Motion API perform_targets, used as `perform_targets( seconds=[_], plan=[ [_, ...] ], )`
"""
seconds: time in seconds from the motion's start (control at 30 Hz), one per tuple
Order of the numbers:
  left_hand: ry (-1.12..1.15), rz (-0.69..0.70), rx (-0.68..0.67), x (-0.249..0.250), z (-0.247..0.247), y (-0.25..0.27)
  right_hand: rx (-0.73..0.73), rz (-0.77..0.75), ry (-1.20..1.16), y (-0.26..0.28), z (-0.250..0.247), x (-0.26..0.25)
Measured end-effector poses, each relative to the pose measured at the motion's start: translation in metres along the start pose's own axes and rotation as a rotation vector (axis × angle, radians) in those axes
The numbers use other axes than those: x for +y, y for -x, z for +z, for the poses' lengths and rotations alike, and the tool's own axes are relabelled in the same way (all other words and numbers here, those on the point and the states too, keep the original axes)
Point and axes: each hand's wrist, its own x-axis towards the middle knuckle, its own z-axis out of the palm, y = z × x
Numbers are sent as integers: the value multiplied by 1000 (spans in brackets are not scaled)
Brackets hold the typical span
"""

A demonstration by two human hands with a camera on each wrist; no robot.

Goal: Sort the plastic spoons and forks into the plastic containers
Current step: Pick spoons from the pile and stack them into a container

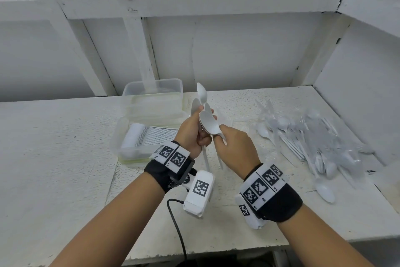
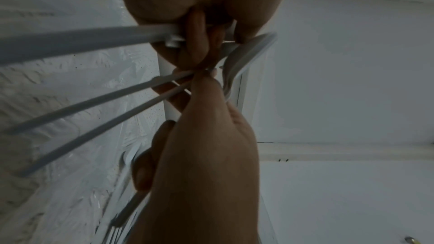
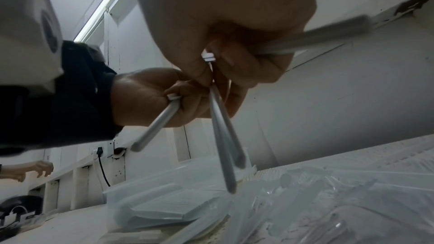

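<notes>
Mid-frame: left hand [image 1: 191, 130] fingers curled around gathered white spoons [image 1: 200, 102], right hand [image 1: 234, 147] pinching another spoon [image 1: 208, 125]. Next, probably: nest, lower into spoon-filled container [image 1: 121, 136] at left.

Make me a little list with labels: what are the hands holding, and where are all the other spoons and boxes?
left hand: grips a bunch of white spoons, bowls up
right hand: pinches one more white spoon against the bunch
near container: clear plastic, on the table left of the hands, with a neat row of white cutlery inside
far container: clear plastic, behind the near one; contents unclear
unsorted pile: loose spoons and forks on the table's right side
table: white, worn surface
</notes>
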Motion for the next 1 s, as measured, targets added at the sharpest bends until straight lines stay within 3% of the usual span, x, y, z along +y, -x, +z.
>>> perform_targets(
  seconds=[0.2,0.37,0.47,0.57,0.73,0.83,1.0],
  plan=[
    [-74,34,-30,4,-6,3,-56,-18,-50,1,2,1],
    [-329,83,16,3,-7,9,-140,-17,-50,6,-4,4],
    [-656,203,126,3,-10,13,-39,80,-240,5,-17,3],
    [-1033,296,82,-2,-19,13,101,206,-415,-7,-32,1],
    [-1271,282,-41,-10,-27,16,133,216,-239,-31,-30,2],
    [-1163,247,-87,-10,-26,20,123,225,-136,-34,-20,10],
    [-466,95,99,-4,-37,19,163,164,-238,-32,-30,17]
  ],
)
